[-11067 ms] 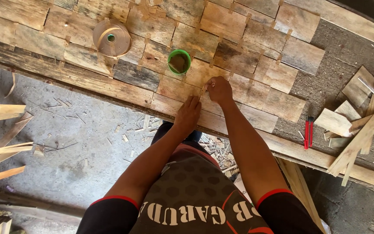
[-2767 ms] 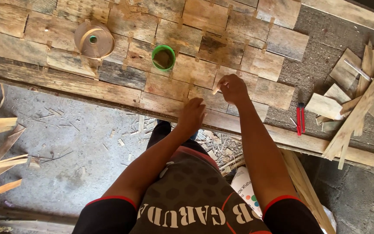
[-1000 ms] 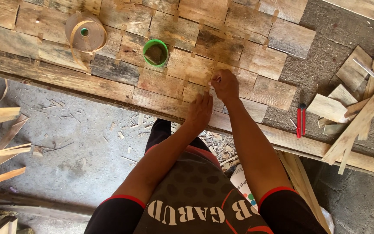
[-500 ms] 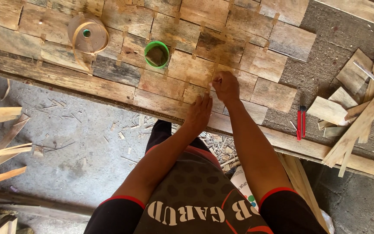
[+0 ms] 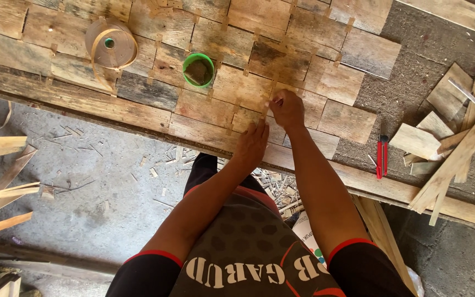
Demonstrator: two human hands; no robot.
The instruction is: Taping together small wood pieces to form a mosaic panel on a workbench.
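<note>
Shifted a little since half a second ago: right hand (image 5: 287, 109) drawn slightly in toward the seam, left hand (image 5: 252, 144) flatter on the wood, green cup (image 5: 198, 70) and roll of strip (image 5: 111, 45) sitting where they sat (framing nearly unchanged too).

Taking the green cup as landmark: right hand down and to the right of it, fingers pinched shut at the joint between two wooden tiles (image 5: 281, 60), apparently on a small sliver, though too small to say what, so cannot tell for certain what is gripped. Left hand further down and right of the cup, just below the right hand, palm down and spread, pressing a tile at the near edge of the panel, holding nothing.

Seam under the pinch running away from the body, roughly along the line of the right forearm; right hand clearly the nearer to it, left hand just beside and lower. Roll of strip left of the cup, well apart from both hands. Red-handled tool (image 5: 381, 157) far right of the cup, lying on the grey surface, long axis toward the body, untouched. Loose offcuts (image 5: 416, 141) beyond it, further right.
</note>
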